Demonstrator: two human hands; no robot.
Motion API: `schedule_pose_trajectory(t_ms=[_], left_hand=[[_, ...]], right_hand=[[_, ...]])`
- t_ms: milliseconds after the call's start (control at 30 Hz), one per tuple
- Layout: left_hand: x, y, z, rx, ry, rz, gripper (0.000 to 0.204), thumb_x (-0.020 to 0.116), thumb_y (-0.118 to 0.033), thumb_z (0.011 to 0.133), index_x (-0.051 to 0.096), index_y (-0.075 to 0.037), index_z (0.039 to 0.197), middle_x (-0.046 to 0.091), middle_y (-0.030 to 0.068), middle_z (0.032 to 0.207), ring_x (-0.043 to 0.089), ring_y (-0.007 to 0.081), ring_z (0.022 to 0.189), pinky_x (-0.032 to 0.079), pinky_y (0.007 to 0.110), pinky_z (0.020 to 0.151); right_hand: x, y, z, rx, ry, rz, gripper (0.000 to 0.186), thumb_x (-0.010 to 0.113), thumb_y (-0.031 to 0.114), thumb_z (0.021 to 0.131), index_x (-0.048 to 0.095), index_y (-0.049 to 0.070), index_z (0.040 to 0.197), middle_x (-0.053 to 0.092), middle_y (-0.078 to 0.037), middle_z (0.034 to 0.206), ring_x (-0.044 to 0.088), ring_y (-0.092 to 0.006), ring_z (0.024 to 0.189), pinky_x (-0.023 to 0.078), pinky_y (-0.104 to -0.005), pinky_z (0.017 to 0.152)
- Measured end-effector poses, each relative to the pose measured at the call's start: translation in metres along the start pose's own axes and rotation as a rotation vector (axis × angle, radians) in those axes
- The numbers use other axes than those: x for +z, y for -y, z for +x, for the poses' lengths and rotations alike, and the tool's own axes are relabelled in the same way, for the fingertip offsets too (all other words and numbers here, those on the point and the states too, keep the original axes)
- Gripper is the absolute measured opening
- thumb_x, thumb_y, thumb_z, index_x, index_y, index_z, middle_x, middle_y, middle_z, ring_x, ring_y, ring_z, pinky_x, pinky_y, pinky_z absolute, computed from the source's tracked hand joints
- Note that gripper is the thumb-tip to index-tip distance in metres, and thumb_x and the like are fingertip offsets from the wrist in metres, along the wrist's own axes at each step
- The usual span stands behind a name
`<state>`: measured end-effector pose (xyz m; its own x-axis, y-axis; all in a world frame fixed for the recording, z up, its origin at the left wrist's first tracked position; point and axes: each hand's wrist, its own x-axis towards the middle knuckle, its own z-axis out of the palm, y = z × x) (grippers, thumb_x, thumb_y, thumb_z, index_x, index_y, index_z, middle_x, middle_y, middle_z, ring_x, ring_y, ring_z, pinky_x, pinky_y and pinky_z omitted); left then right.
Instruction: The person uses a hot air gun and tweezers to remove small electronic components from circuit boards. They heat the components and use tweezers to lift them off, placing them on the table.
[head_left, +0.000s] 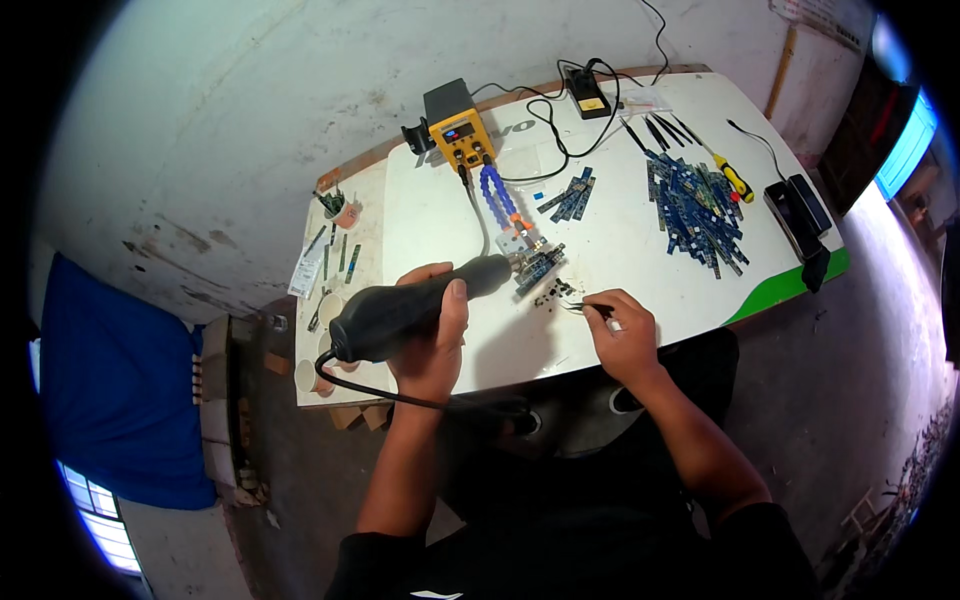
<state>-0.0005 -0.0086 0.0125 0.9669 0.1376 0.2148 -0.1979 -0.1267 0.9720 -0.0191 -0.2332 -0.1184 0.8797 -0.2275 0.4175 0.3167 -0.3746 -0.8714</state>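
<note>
My left hand (433, 345) is wrapped round a black hot air gun (415, 308), its nozzle pointing right at a small circuit board (540, 272). That board sits by a clamp at the end of a blue jointed flexible arm (493, 195). Pinched in my right hand (624, 335) are dark tweezers (585, 306), their tips to the left, close to small loose black parts (553, 294) scattered on the white table (520, 345). Whether the tweezers' tips hold a part is too small to tell.
A yellow and black soldering station (460, 125) stands at the back, cabled to a soldering iron stand (587, 95). A large heap of narrow circuit boards (700, 210) lies right, with a smaller pile (572, 195) nearer the middle. Cups (308, 377) line the left edge. A yellow screwdriver (733, 178) lies far right.
</note>
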Motion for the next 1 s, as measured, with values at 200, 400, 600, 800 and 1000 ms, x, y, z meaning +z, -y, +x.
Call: schedule_pose_trajectory(t_ms=[200, 400, 600, 800, 1000], left_hand=[[0.014, 0.006, 0.015, 0.166, 0.0, 0.113, 0.023, 0.067, -0.015, 0.102, 0.063, -0.001, 0.12, 0.057, -0.0007, 0.065, 0.051, 0.005, 0.051, 0.041, 0.022, 0.047], [0.023, 0.008, 0.02, 0.195, 0.018, 0.112, 0.022, 0.067, -0.014, 0.101, 0.064, -0.001, 0.119, 0.058, 0.0003, 0.065, 0.051, 0.0055, 0.05, 0.041, 0.022, 0.046], [0.023, 0.003, 0.019, 0.042, 0.033, 0.055, 0.032, 0.077, -0.019, 0.095, 0.064, -0.003, 0.119, 0.068, 0.005, 0.095, 0.063, 0.0089, 0.079, 0.052, 0.023, 0.072], [0.022, -0.001, 0.016, 0.02, 0.033, 0.055, 0.032, 0.077, -0.019, 0.095, 0.064, -0.003, 0.119, 0.068, 0.0046, 0.094, 0.062, 0.0085, 0.077, 0.051, 0.023, 0.071], [0.022, -0.002, 0.015, 0.02, 0.036, 0.055, 0.031, 0.077, -0.018, 0.095, 0.064, -0.003, 0.119, 0.067, 0.0034, 0.09, 0.06, 0.0075, 0.074, 0.05, 0.022, 0.068]], right_hand=[[0.001, -0.013, -0.005, 0.096, -0.041, 0.072, 0.011, 0.071, 0.005, 0.094, 0.073, -0.002, 0.102, 0.072, -0.01, 0.094, 0.068, -0.0169, 0.08, 0.054, -0.0283, 0.074], [0.0, -0.017, -0.008, 0.03, -0.046, 0.075, 0.012, 0.071, 0.006, 0.094, 0.073, -0.002, 0.102, 0.072, -0.011, 0.095, 0.068, -0.0181, 0.08, 0.054, -0.0286, 0.075], [-0.003, -0.018, -0.007, 0.019, -0.046, 0.074, 0.011, 0.071, 0.005, 0.093, 0.072, -0.002, 0.101, 0.072, -0.011, 0.095, 0.069, -0.0188, 0.081, 0.054, -0.0288, 0.076], [-0.002, -0.016, -0.007, 0.021, -0.042, 0.096, 0.01, 0.07, 0.004, 0.094, 0.072, -0.003, 0.101, 0.072, -0.012, 0.095, 0.069, -0.0188, 0.081, 0.054, -0.0289, 0.076], [-0.002, -0.016, -0.007, 0.01, -0.041, 0.093, 0.01, 0.07, 0.004, 0.094, 0.072, -0.003, 0.101, 0.072, -0.012, 0.095, 0.069, -0.0194, 0.082, 0.054, -0.0292, 0.077]])
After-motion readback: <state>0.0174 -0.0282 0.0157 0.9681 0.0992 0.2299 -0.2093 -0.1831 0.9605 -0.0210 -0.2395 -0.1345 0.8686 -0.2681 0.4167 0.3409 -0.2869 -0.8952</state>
